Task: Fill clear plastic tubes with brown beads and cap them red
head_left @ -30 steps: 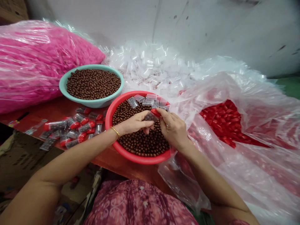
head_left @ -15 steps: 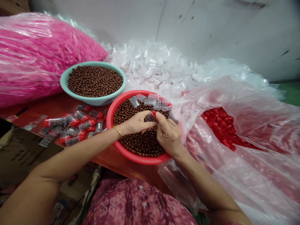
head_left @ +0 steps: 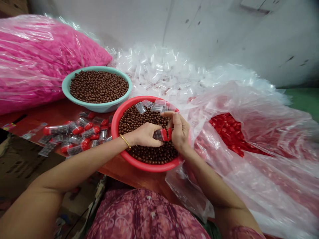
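Over the red basin (head_left: 115, 127) of brown balls (head_left: 134, 119), my left hand (head_left: 147, 134) grips a small clear container (head_left: 157, 134) filled with dark balls, a red part at its right end. A red cap (head_left: 169, 133) is pinched in my right hand (head_left: 179, 131), just right of the container. Whether cap and container touch is hard to tell. Several clear containers (head_left: 141, 108) lie on the balls at the basin's back edge. Left of the basin, filled containers with red ends (head_left: 84, 123) lie in a pile.
A light-blue bowl (head_left: 128, 94) of brown balls stands back left, beside a bag of pink pieces (head_left: 50, 56). Clear empty containers (head_left: 154, 69) are heaped along the wall. To the right, an open plastic bag (head_left: 269, 126) holds red caps (head_left: 228, 131).
My right hand has tilted and its index finger has lifted off the container. The held container has shifted slightly down, and red now shows in two parts between my hands.
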Action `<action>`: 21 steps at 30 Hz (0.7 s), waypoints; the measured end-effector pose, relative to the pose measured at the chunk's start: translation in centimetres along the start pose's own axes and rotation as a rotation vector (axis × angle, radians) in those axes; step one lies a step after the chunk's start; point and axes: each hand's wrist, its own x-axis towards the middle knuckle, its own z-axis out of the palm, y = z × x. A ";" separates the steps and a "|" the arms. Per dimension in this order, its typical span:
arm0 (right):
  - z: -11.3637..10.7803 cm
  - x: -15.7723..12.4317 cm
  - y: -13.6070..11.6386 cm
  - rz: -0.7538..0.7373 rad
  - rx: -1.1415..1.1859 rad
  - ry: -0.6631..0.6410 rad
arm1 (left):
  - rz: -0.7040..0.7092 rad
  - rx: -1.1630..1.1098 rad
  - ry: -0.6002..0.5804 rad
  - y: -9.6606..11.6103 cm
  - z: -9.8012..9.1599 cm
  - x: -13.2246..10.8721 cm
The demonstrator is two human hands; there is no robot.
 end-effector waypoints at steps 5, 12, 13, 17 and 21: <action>2.0 0.7 1.2 0.238 0.093 -0.175 | 0.004 0.199 -0.014 0.2 0.0 -0.3; 2.0 0.4 0.9 0.043 -0.202 -0.284 | 0.009 0.565 -0.073 0.3 0.2 -0.3; 2.0 0.4 0.8 0.015 -0.225 -0.276 | 0.006 0.612 -0.072 0.5 0.3 -0.2; -0.7 1.4 0.3 0.041 -0.195 -0.189 | 0.048 0.689 0.024 1.5 -0.4 -0.7; -9.3 3.0 1.3 0.222 -0.463 -0.011 | -0.155 0.727 0.181 1.7 -4.1 -4.2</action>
